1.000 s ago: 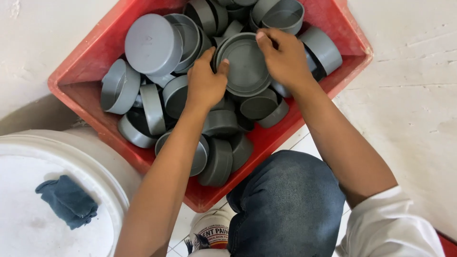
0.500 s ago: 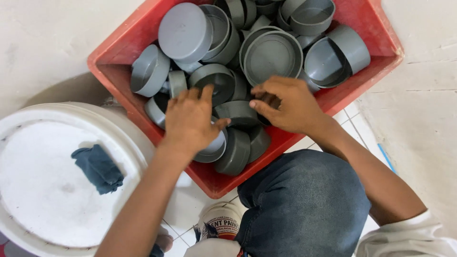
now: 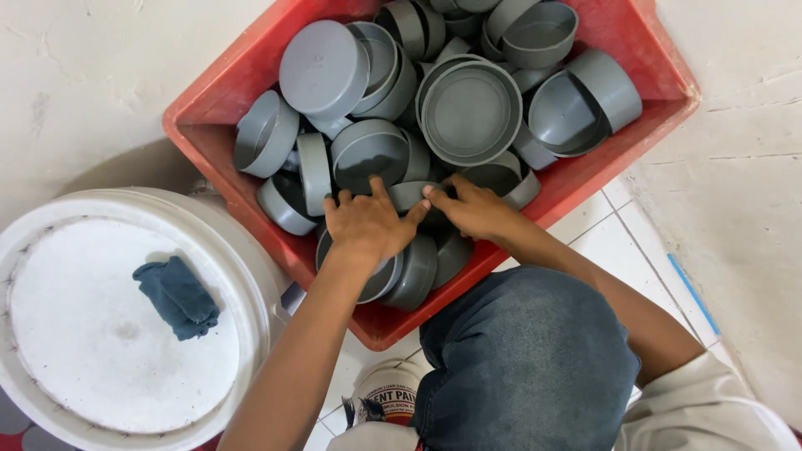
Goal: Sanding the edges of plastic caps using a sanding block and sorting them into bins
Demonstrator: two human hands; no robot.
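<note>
Both hands have dropped from the big lid at the crate's top toward its near side. Left hand [image 3: 365, 227] & right hand [image 3: 472, 207] now pinch one grey cap [image 3: 411, 195] betw. fingertips, inside red crate [image 3: 200, 125].

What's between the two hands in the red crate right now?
In the head view, the left hand and right hand nearly meet over one grey cap lying in the red crate; only that cap shows between their fingertips.
</note>
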